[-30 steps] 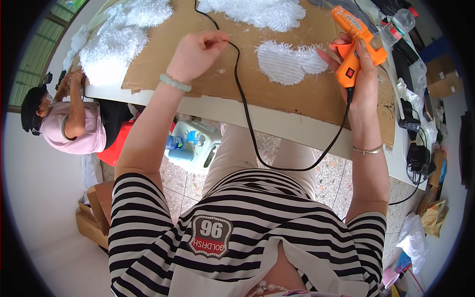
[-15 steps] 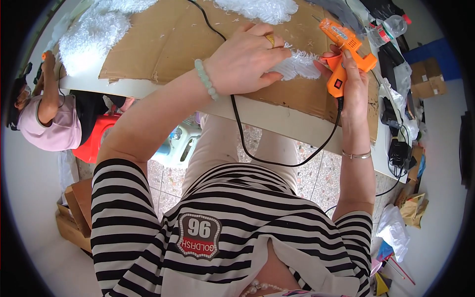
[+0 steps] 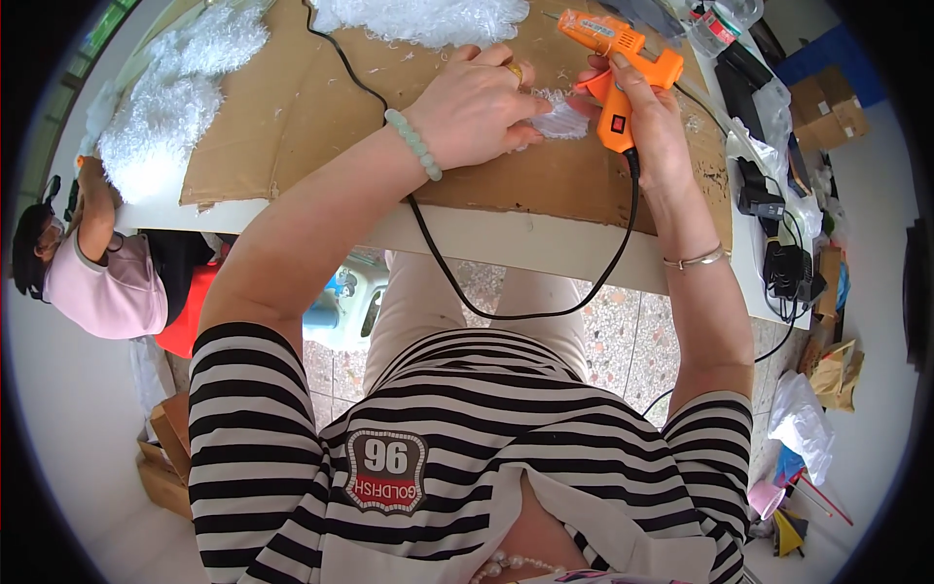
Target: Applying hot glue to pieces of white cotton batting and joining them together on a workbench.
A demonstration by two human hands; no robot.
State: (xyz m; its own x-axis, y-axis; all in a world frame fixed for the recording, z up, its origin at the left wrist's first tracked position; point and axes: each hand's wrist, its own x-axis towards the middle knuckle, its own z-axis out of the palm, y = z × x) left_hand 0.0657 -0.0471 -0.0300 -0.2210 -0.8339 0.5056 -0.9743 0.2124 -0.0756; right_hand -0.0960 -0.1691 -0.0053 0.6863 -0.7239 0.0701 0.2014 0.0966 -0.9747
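In my right hand is an orange glue gun, held by its handle with the nozzle pointing to the far left above the cardboard. A black cord hangs from the handle and loops past the table's front edge. My left hand rests low over the cardboard, its fingers curled and the thumb drawn toward them. They grip a small white fringed piece, which sticks out to the right, below the glue gun. The fingertips partly hide this piece.
Fluffy white fringe lies in heaps at the far middle and far left. On the right are a plastic bottle and black power adapters. Another person works at the left side of the table.
The whole view has shifted, so the table sits further left. My left fingers have curled in more around the white fringed piece. The glue gun stays in my right hand.
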